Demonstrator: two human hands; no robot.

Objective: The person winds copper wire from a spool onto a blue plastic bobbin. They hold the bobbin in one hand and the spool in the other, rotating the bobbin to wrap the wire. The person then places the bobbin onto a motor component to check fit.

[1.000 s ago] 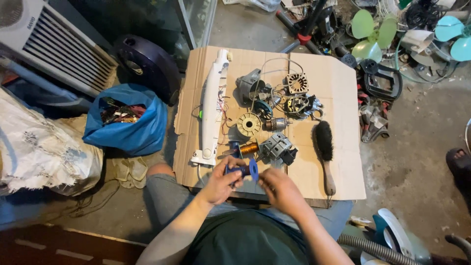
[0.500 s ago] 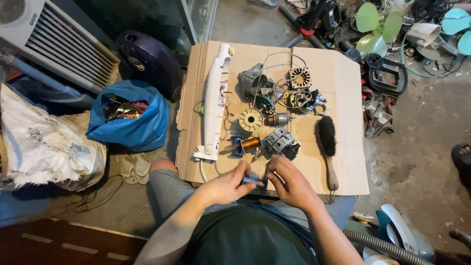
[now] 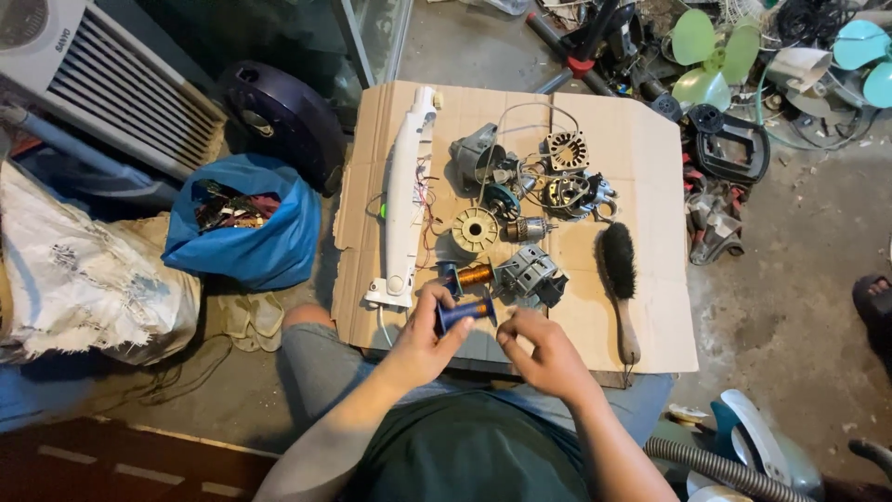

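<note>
Cardboard (image 3: 641, 139) is laid flat across the person's lap and the floor in the head view, and dismantled motor parts are spread over it. A small blue bobbin wound with copper wire (image 3: 464, 310) is gripped by the left hand (image 3: 423, 339), the fingers closed round it near the front edge of the cardboard. The right hand (image 3: 544, 351) is held just beside it, fingertips pinched together toward the bobbin's end; whether anything is caught between them cannot be told.

Just beyond the hands a second copper coil (image 3: 472, 275) is seen, with a grey motor housing (image 3: 530, 276) beside it on the right. A round cream-coloured disc (image 3: 475, 229) and a small rotor (image 3: 527, 229) are placed further up, and a tangle of stator parts and wires (image 3: 557, 181) lies above those. A long white plastic casing (image 3: 404, 200) is laid lengthwise along the left side of the cardboard. A black-bristled brush with a wooden handle (image 3: 621, 284) is set on the right side.

Off the cardboard, a blue bag (image 3: 251, 237) is seen on the left.
</note>
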